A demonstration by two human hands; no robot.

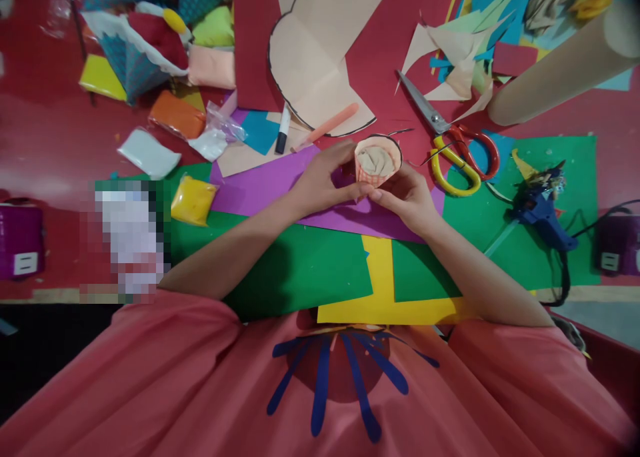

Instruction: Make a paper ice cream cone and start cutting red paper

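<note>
A small paper cone (370, 174) with a pink checked outside and a dark-edged rim is held upright over the purple sheet (260, 189). Crumpled beige material (376, 162) fills its mouth. My left hand (330, 179) grips the cone from the left, thumb at its lower front. From the right, my right hand (410, 196) closes on it, the two thumbs nearly meeting. Behind the cone lie a cut beige paper shape (313, 70) with black edges and an orange stick (330, 125). Scissors (440, 125) with red and yellow handles lie to the right.
A blue glue gun (543, 214) rests on green sheets (575, 177) at right, beside its cable. A beige roll (555, 64) and paper scraps (460, 50) are at back right. Clay packets (194, 200) and a blue fabric cone (133, 60) are at left. A marker (283, 129) lies behind my left hand.
</note>
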